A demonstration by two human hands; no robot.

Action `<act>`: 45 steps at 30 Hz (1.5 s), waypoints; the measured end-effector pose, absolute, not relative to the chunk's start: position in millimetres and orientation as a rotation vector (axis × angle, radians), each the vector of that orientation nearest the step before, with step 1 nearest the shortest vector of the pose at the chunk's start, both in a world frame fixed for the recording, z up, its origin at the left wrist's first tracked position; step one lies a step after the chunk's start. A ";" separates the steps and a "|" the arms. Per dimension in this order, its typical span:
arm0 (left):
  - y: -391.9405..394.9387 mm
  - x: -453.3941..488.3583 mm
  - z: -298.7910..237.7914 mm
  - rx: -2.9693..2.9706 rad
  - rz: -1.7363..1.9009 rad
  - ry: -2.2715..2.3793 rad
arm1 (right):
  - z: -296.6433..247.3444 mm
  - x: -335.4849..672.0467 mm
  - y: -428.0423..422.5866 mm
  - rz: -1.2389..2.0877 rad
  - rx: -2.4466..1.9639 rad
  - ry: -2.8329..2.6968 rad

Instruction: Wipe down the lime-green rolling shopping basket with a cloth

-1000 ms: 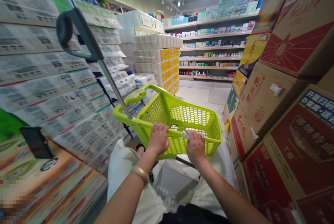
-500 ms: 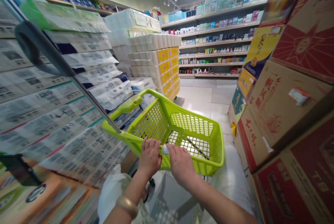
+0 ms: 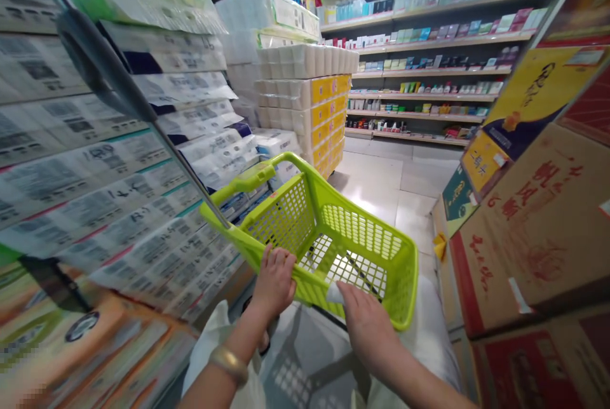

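White-wrapped paper packs (image 3: 109,161) rise in a tall stack on the left, cosmetics shelving (image 3: 419,96) spans the back, and a brown cardboard carton (image 3: 524,225) sits among others on the right. Between the stacks, just ahead of the person, stands the lime-green shopping cart (image 3: 309,288), open side up. Its long axis runs crosswise and slightly toward the person: the push handle (image 3: 250,180) lies at the left beside the paper packs, while the nose points right, toward the cartons. A metal pole (image 3: 190,173) slants up from the rim near the handle end.

The right hand (image 3: 366,320) has shifted along the near rim toward the nose; half a second ago it was just beside the left hand (image 3: 275,279), and now a gap parts them. Contact therefore falls on a stretch nearer the nose. The left fingers hook over the rim, grasping it, below a gold-coloured bangle (image 3: 229,363). The right fingers bend around a white wad (image 3: 335,293) against the rim; their tips are hidden.
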State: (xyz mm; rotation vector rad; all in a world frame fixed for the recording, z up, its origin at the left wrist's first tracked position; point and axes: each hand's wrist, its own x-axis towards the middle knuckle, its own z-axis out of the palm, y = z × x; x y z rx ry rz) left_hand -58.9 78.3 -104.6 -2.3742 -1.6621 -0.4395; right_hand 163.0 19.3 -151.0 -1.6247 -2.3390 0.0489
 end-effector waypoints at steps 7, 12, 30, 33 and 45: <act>97.1 -75.1 -108.0 -2.412 -0.436 -1.612 | -158.0 145.4 17.5 -0.057 -1.690 -2.105; 104.7 -78.8 -113.4 -2.426 -0.536 -1.586 | -173.7 176.3 -2.5 -0.181 -1.742 -1.962; 46.0 -29.6 -131.4 -2.404 -0.716 -1.584 | -182.9 168.3 -9.1 -0.235 -1.588 -1.933; 11.7 9.3 -159.3 -2.513 -0.889 -1.587 | -183.7 150.1 -7.5 -0.206 -1.561 -1.930; -14.6 -31.5 -172.4 -2.451 -0.991 -1.687 | -173.8 109.1 -37.6 0.050 -1.238 -2.022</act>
